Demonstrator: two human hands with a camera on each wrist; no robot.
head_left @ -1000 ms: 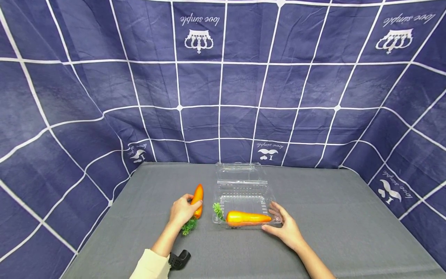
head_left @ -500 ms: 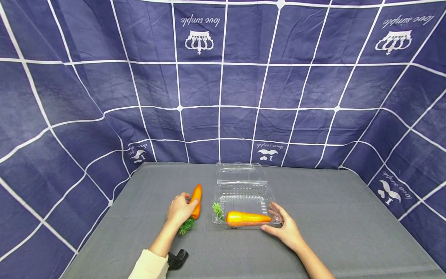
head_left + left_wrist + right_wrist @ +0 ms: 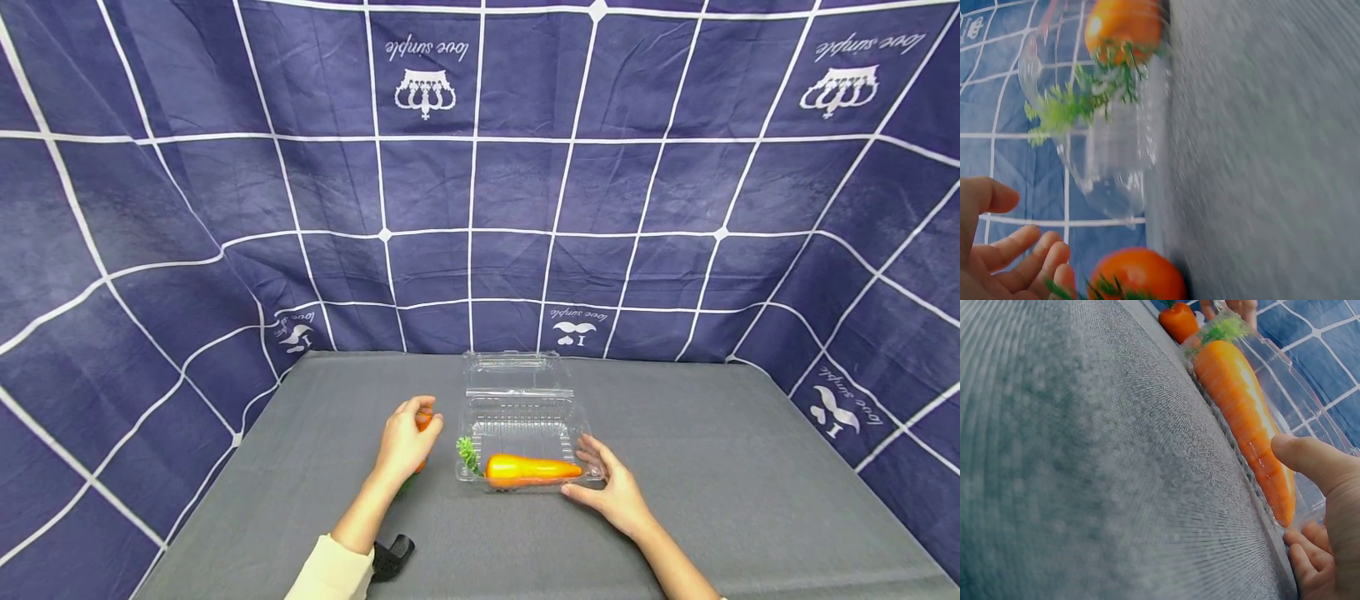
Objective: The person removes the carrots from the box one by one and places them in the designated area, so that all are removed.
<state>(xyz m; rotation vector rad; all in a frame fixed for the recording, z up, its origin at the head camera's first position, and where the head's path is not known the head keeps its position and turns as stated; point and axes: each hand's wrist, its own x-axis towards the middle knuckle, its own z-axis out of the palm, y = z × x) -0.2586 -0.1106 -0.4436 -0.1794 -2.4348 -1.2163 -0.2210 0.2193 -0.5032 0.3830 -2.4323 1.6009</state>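
A clear plastic clamshell container (image 3: 525,432) stands with its lid raised at the back. Along its front wall lies an orange carrot (image 3: 528,470), its green leafy top (image 3: 468,454) at the left end. My right hand (image 3: 617,492) grips the container's front right corner, thumb at the front and fingers round the side. Left of the container, a second carrot (image 3: 422,463) lies on the table, mostly hidden in the head view by my left hand (image 3: 405,440). In the left wrist view that hand's fingers (image 3: 1025,259) are loosely bent beside the carrot, with nothing between them and the thumb.
A grey cloth covers the table (image 3: 712,467). Behind and at both sides hangs a blue curtain (image 3: 525,183) with white grid lines. A black wrist mount (image 3: 393,557) juts out beside my left sleeve (image 3: 333,568).
My left hand has come off the loose carrot and moved slightly right and away from me, now covering most of it. The right hand and the container have kept their places.
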